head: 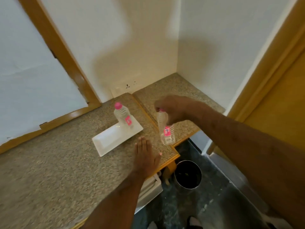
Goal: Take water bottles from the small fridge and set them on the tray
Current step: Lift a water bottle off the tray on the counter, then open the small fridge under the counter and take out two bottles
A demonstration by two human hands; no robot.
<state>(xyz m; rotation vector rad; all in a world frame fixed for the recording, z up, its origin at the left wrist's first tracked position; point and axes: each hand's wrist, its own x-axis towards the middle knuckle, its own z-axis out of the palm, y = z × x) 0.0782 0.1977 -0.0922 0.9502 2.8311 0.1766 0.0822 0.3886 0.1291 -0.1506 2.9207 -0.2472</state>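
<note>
A speckled tabletop carries a white tray with one water bottle upright on its far end. The left hand rests flat and open beside the tray. The right hand grips a second bottle by its neck above the tabletop edge.

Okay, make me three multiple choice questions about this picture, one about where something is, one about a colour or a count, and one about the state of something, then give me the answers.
1. Where does the standing water bottle sit?
A. at the far corner of the white tray
B. in the bin
C. on the floor

2. What colour are the bottle caps?
A. blue
B. pink
C. green

3. What is the left hand doing?
A. gripping a bottle
B. lying flat and open on the counter
C. lifting the tray

Answers: 1 A, its base rests on the tray's far end. 2 B, both caps show pink. 3 B, its fingers are spread on the stone, while the right hand holds the second bottle by its top.
</note>
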